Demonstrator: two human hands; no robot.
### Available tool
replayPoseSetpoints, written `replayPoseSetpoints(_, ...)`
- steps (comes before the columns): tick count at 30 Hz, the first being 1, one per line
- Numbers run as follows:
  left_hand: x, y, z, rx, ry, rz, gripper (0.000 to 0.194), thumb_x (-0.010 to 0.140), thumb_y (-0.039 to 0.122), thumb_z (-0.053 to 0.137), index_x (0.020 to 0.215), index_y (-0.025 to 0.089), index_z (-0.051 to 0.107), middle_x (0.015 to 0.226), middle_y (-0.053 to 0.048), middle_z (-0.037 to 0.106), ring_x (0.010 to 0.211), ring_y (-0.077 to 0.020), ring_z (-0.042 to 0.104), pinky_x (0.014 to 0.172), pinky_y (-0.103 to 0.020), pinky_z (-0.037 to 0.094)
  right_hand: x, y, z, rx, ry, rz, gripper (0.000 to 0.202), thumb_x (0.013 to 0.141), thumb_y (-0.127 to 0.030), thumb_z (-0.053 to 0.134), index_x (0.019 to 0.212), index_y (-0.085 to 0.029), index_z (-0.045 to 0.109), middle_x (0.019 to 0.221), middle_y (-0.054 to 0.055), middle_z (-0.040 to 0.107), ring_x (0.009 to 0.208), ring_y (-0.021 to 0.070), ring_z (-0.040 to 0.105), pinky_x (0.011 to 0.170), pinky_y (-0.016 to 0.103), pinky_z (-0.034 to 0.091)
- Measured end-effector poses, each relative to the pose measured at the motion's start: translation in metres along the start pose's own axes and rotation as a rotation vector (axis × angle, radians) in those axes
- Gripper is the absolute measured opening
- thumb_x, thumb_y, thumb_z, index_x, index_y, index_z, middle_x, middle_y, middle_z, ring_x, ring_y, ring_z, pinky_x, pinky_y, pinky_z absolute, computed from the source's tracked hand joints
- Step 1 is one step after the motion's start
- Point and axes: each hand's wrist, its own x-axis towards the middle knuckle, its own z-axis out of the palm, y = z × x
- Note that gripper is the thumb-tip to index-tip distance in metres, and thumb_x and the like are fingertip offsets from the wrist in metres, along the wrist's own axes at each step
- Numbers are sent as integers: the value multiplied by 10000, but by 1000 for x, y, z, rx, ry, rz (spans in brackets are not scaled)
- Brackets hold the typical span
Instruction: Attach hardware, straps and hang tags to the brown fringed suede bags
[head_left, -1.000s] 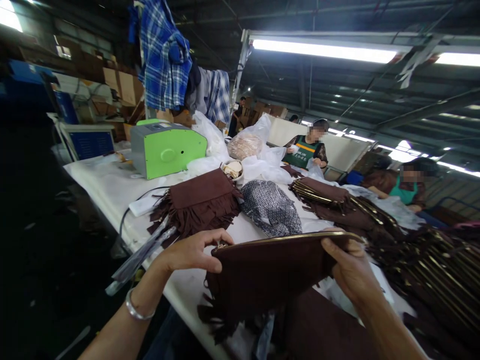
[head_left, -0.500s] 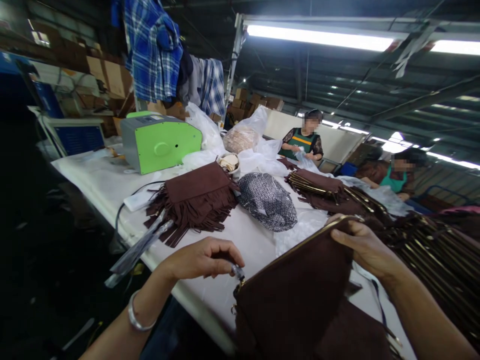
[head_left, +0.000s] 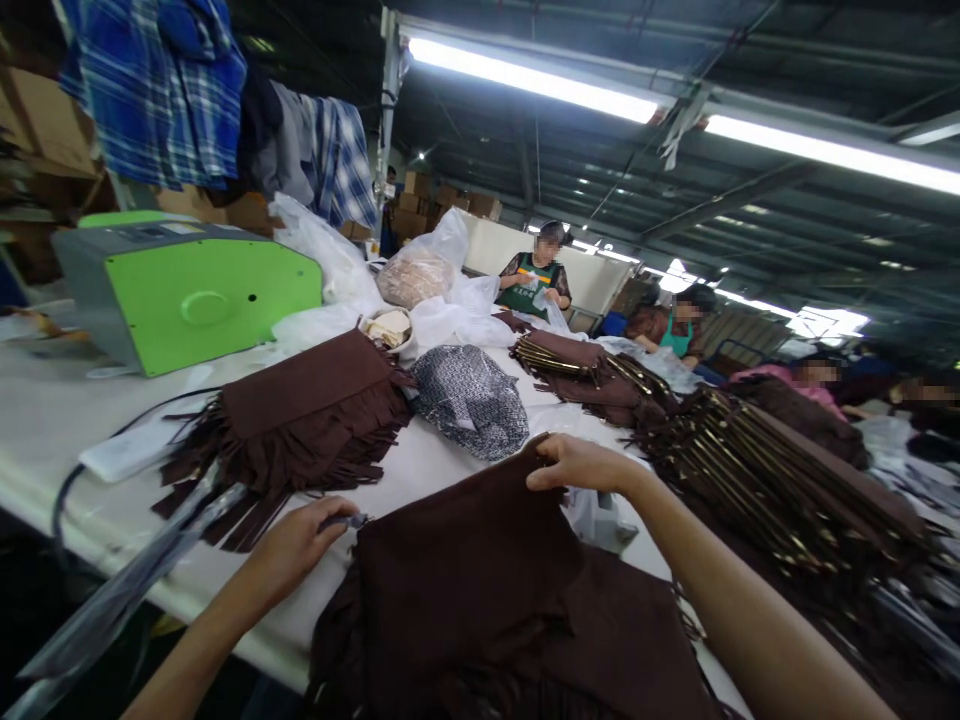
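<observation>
A dark brown suede-like fringed bag (head_left: 465,550) is held up in front of me, tilted, its top edge sloping up to the right. My right hand (head_left: 581,465) is closed on the bag's upper right corner, thumb on the near face. At the upper left corner, my left hand (head_left: 304,535) pinches a small plastic-wrapped zipper pull (head_left: 346,520) next to the bag's edge. Beyond my left hand lies another brown fringed bag (head_left: 315,390), with plastic-wrapped strips (head_left: 142,590) trailing from it over the table edge. The zipper itself is hidden from view.
A green and grey machine (head_left: 210,295) stands back left beside a white power strip (head_left: 135,450). A black-and-white patterned bundle (head_left: 471,400) lies ahead, near a bowl (head_left: 390,330). Stacked brown bags with gold zippers (head_left: 772,490) fill the right. Co-workers (head_left: 536,280) sit beyond.
The view has swung right. The bag's gold-zippered top edge has turned out of sight, and more of the bag's face and fringe shows. Both hands keep their hold at its two corners.
</observation>
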Motion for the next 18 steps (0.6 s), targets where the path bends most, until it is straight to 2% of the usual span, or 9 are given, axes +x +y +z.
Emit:
replayPoseSetpoints(2, 5, -5, 5, 41, 17, -22, 290, 829, 359, 476, 967, 240, 702, 1030, -32, 746, 1004, -244, 671, 907, -322, 488, -4, -5, -5, 122, -134, -39, 309, 681, -368, 755, 898, -150, 725, 783, 17, 694, 695, 169, 599, 589, 235, 458)
replayPoseSetpoints(4, 8, -8, 7, 66, 26, -33, 295, 832, 353, 470, 972, 243, 706, 1027, -29, 747, 994, -246, 677, 904, -325, 491, -8, -6, -10, 189, -196, -59, 356, 700, -360, 739, 986, -148, 715, 843, 16, 698, 748, 169, 607, 637, 238, 468)
replayPoseSetpoints(10, 17, -12, 14, 76, 54, -3, 298, 828, 379, 479, 948, 252, 721, 1036, -23, 750, 1016, -252, 679, 908, -313, 501, -16, 13, -16, 130, -143, -7, 249, 730, -312, 726, 919, -150, 725, 729, -22, 638, 625, 107, 519, 572, 203, 391)
replayPoseSetpoints(12, 19, -9, 15, 72, 60, 0, 297, 818, 388, 484, 932, 252, 722, 1016, -25, 754, 999, -252, 684, 903, -312, 506, -17, 22, -9, 179, -94, 3, 245, 703, -303, 752, 890, -147, 722, 699, -27, 622, 596, 102, 496, 540, 203, 364)
replayPoseSetpoints(15, 18, -2, 12, 63, 66, -9, 305, 794, 428, 487, 897, 259, 719, 991, -30, 758, 988, -262, 688, 904, -317, 512, -20, 36, 11, 245, 45, 11, 204, 682, -312, 767, 752, -138, 686, 608, -39, 557, 549, 96, 448, 497, 208, 316)
replayPoseSetpoints(18, 14, 5, 6, 68, 44, -34, 335, 798, 503, 452, 907, 318, 709, 1008, 14, 757, 998, -254, 689, 894, -306, 521, -35, 49, 33, 307, 232, -30, 233, 719, -369, 745, 773, -156, 666, 713, -15, 595, 649, 123, 509, 567, 221, 377)
